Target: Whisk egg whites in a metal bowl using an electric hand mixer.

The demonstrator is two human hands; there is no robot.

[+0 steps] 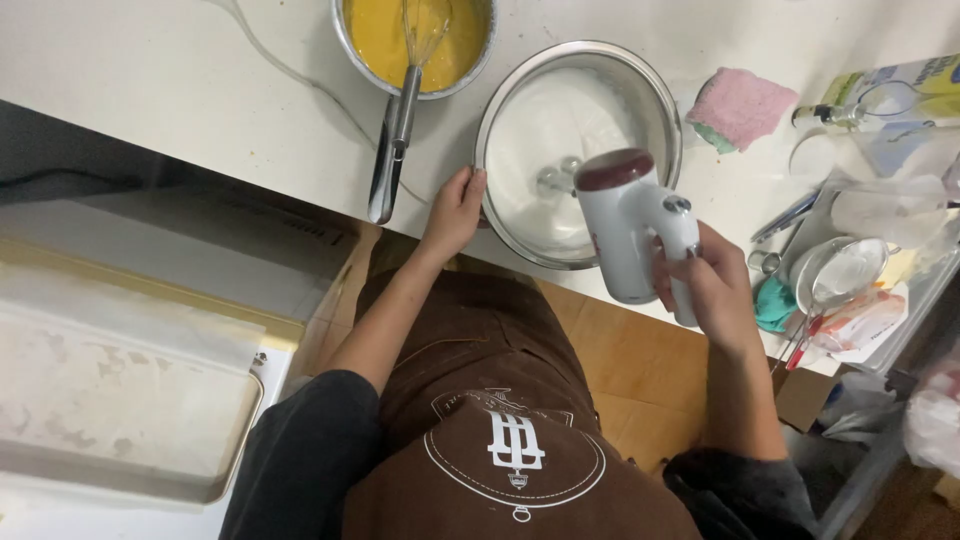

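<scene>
— What is the right hand (712, 285) holding?

— It holds a white hand mixer (632, 225) with a dark red end. The fingers are wrapped tight around the handle.

— Which way does the mixer point?

— Its long body runs from the dark red end, up by the bowl, down toward the person. The two metal beaters (556, 178) stick out to the left and dip into the white foam.

— Where is the foam?

— In a big shiny metal bowl (655, 95) on the white counter (180, 80), near the edge.

— And the left hand (455, 212)?

— It is curled on the bowl's left rim, thumb on the edge. It grips the rim.

— What else is there?

— A second metal bowl (342, 40) with yellow batter sits up and to the left. A whisk (400, 110) leans in it, handle pointing down to the counter edge.

— Any packs?

— A pink and green sponge (740, 108) lies right of the big bowl. Past it, a clear bottle (885, 100) with a yellow and blue label lies on its side. A small sieve (840, 272) rests in a tray at the far right.
</scene>
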